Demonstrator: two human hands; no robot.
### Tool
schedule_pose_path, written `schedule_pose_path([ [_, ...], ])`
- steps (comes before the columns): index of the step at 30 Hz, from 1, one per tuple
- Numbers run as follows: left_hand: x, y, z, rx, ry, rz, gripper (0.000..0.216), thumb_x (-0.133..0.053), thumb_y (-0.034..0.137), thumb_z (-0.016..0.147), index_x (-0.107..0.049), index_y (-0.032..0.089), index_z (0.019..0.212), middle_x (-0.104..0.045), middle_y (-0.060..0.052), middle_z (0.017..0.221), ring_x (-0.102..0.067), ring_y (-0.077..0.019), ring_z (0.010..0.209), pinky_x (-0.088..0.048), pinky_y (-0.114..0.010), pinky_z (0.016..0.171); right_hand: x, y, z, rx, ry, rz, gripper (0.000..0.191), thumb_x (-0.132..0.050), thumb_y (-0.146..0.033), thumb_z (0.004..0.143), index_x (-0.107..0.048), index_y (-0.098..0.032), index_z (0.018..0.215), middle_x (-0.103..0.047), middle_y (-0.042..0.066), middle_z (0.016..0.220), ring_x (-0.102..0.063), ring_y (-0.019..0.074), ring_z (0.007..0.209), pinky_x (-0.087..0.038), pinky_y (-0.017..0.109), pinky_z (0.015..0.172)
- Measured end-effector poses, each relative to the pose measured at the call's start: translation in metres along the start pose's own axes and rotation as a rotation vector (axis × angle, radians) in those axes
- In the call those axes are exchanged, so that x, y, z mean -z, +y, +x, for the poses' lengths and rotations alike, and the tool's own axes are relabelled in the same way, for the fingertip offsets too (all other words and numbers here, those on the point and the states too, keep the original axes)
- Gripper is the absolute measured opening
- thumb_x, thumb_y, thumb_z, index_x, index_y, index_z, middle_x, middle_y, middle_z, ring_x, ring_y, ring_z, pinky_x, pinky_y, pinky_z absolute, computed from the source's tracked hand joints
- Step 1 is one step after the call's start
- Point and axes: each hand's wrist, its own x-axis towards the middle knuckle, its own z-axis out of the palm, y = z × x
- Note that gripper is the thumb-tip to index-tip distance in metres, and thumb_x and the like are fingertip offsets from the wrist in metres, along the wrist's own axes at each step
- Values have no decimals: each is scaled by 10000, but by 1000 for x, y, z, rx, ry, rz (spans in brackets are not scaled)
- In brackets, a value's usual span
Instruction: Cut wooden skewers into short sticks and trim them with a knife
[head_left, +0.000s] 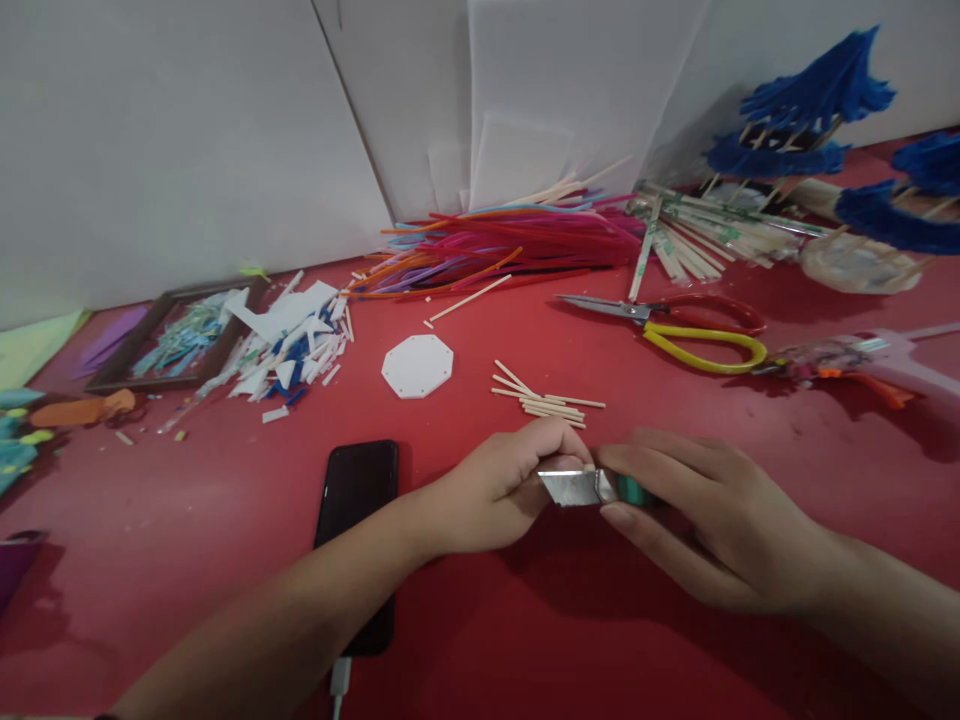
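My right hand [720, 520] is closed around a utility knife [576, 488] with a bit of green handle showing between the fingers. Its bare metal blade points left. My left hand [517, 485] is curled shut right behind and beside the blade, its fingertips meeting those of my right hand. Whatever the left hand pinches is hidden, apart from a tiny pale end by the fingertips. Just beyond the hands lies a small pile of short wooden sticks [551, 402]. A white octagonal piece [418, 366] with small holes near its edge lies flat to the left of them.
A phone [358, 490] with a cable lies under my left forearm. Scissors [667, 325] and a glue gun [870, 355] are at the right. Pipe cleaners [517, 245], wrapped chopsticks [697, 230] and paper scraps [300, 340] line the back. Blue fuzzy models [810, 100] stand at far right.
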Motion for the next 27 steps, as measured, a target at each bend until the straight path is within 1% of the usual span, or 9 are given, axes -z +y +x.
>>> schedule_pose_path([
  [3, 1, 1, 0, 13, 0, 11, 136, -430, 265, 987, -484, 200, 881, -554, -8, 832, -487, -134, 730, -419, -256, 702, 0, 0, 0, -3, -1, 6, 113, -446, -269, 989, -534, -198, 989, -607, 15, 713, -540, 126, 569, -432, 247, 510],
  [6, 1, 3, 0, 49, -15, 11, 177, -456, 300, 992, -486, 199, 850, -537, 12, 786, -480, -123, 704, -411, -244, 684, 1, -1, -1, 2, -8, 36, 90, -452, -260, 985, -522, -205, 976, -602, 15, 715, -542, 129, 575, -437, 248, 516],
  [11, 3, 5, -1, 21, -57, -10, 274, -456, 374, 1021, -499, 193, 821, -512, 31, 723, -477, -113, 678, -408, -238, 690, 2, -7, 1, 13, 6, 77, 71, -465, -242, 974, -490, -228, 909, -527, -14, 656, -462, 118, 534, -402, 234, 489],
  [15, 6, 6, -2, 18, -54, 16, 362, -463, 476, 1015, -509, 191, 796, -536, 16, 719, -498, -125, 691, -409, -241, 680, 1, -8, 1, 14, 17, 52, 78, -466, -255, 977, -476, -234, 903, -514, -15, 657, -450, 118, 533, -381, 239, 486],
  [20, 8, 6, 2, -31, -37, 39, 383, -459, 488, 1016, -510, 187, 784, -508, 26, 695, -477, -119, 674, -403, -239, 673, -1, -8, -1, 1, 35, 7, 62, -477, -265, 976, -490, -226, 930, -547, -4, 671, -476, 121, 544, -391, 240, 495],
  [23, 10, 4, 3, -64, -17, 25, 426, -448, 544, 1008, -503, 187, 783, -496, 26, 694, -465, -117, 672, -407, -240, 670, -1, -7, 1, 7, 68, -39, 64, -482, -265, 973, -514, -214, 951, -569, 3, 677, -495, 118, 546, -402, 234, 491],
  [25, 11, 2, 2, -77, -14, 35, 466, -432, 597, 996, -501, 187, 786, -505, 17, 710, -457, -117, 666, -409, -240, 654, 3, -3, 3, 4, 87, -60, 81, -471, -266, 977, -521, -218, 934, -570, -4, 660, -500, 115, 526, -400, 233, 477],
  [27, 12, 0, -1, -73, -30, 28, 485, -417, 620, 991, -507, 185, 795, -519, 5, 729, -451, -111, 644, -409, -237, 628, 10, 4, 3, -43, 128, -117, 109, -466, -248, 984, -518, -232, 890, -564, -18, 631, -496, 105, 490, -382, 230, 456],
])
